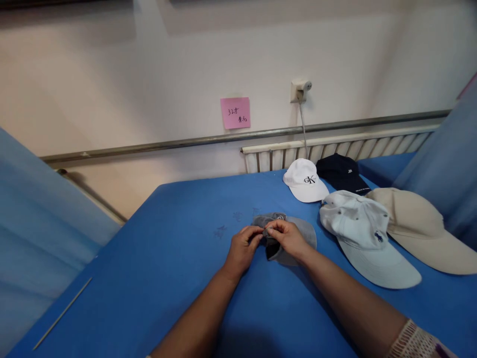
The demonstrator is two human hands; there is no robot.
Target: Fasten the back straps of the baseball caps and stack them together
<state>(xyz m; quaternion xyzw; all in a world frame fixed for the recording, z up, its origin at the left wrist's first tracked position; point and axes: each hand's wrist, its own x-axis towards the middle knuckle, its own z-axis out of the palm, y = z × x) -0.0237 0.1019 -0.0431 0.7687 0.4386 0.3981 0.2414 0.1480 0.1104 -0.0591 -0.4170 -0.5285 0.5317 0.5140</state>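
A grey baseball cap (303,231) lies on the blue-covered table, its brim toward the right and its dark inside partly showing. My left hand (242,248) pinches the cap's back edge, near what looks like its strap. Close beside it, my right hand (288,237) has thumb and fingers closed on the same part of the cap. The fingertips of both hands almost meet there, and they hide the detail of the strap. A light blue cap (354,223) with a small dark emblem sits to the right of my right forearm.
Behind it are a white cap (301,174), a black cap (339,169) and a beige cap (413,214). A thin stick (63,312) lies at the table's left. A metal rail (179,144) and radiator (276,156) run along the wall; blue curtains (33,248) hang at both sides.
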